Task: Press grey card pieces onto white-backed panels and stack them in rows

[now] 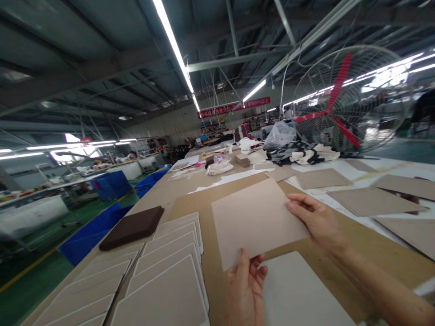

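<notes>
A flat beige panel [254, 217] is held up over the table, tilted towards me. At its near left corner my left hand [245, 285] pinches the edge, thumb on top. My right hand [312, 217] grips the right edge between thumb and fingers. Beneath and to the right of my left hand lies a pale grey-white sheet [302, 290]. To the left, overlapping rows of beige panels with white edges [166, 290] lie fanned out. Behind those rows sits a dark brown block-like stack [134, 227].
More beige panels [377, 200] lie spread on the right. Further back are a clear plastic bag [280, 135], a heap of black and white fabric pieces [306, 155] and a large fan with red blades [350, 99]. Blue bins [88, 233] stand beside the table's left edge.
</notes>
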Tool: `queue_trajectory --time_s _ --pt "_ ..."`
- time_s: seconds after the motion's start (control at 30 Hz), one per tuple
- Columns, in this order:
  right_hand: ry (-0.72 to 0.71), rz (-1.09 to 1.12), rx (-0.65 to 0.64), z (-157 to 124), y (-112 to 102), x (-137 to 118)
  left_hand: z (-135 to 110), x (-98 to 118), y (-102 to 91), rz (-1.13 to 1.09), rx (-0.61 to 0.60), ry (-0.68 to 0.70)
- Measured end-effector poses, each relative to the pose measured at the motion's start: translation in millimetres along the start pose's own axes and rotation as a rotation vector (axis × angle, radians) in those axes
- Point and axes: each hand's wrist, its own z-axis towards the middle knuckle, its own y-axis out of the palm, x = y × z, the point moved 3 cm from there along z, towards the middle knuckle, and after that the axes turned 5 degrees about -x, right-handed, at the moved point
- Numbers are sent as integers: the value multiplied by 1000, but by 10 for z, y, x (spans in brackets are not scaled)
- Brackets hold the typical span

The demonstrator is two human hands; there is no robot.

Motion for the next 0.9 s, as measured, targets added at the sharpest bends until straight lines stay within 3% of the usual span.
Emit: queue_trajectory --time_s 0.13,0.3,0.47,0.7,0.77,0.9 --pt "198 239 45 -113 -202 -7 -80 116 -110 66 -43 35" --pt "297 100 45 -386 -444 138 -179 346 -237 424 55 200" --pt "344 -23 54 -675 -459 283 -196 421 -397 843 80 386" --pt "520 -1 41 -950 -461 451 -232 340 -742 978 196 413" --pt "517 -103 26 -1016 -532 514 -279 317 -810 982 212 376" --pt "363 -517 31 -1150 -792 662 -435 278 -888 981 161 349"
